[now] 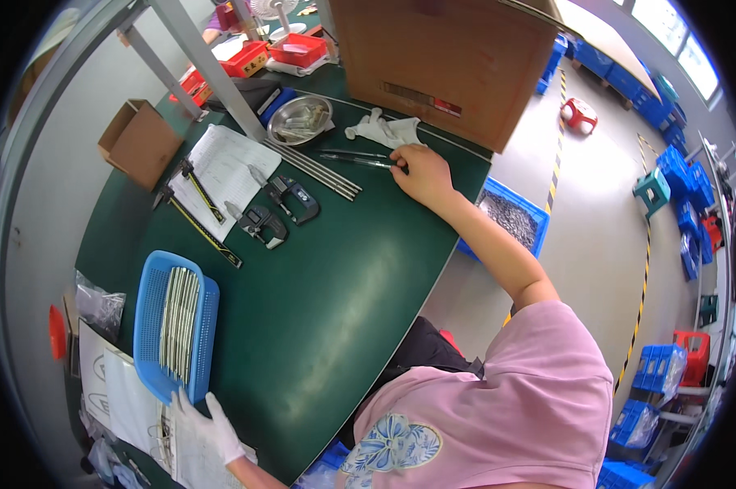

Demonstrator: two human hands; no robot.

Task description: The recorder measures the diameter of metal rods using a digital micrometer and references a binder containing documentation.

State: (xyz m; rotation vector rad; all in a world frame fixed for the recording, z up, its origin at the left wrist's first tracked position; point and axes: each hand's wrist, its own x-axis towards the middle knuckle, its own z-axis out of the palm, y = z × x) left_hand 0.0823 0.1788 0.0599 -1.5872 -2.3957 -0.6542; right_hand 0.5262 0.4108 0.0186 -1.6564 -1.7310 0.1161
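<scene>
My right hand [423,173], bare, reaches to the far side of the green table, its fingertips closed on the near end of a slim clear pen [358,161]. A second pen [352,153] lies just beyond it. My left hand [208,429] wears a white glove, and its fingers are spread. They rest by the near end of a blue plastic basket [207,342], over some papers. Inside the basket lies a bundle of shiny metal rods [180,326]. Several similar rods [319,173] lie on the table to the left of the pens.
Two digital micrometers [293,200] and two calipers [201,226] lie around a written sheet [229,159]. Behind are a metal bowl [301,137], a white glove [382,129] and a large cardboard box [441,65]. A blue crate [539,213] stands on the floor right of the table.
</scene>
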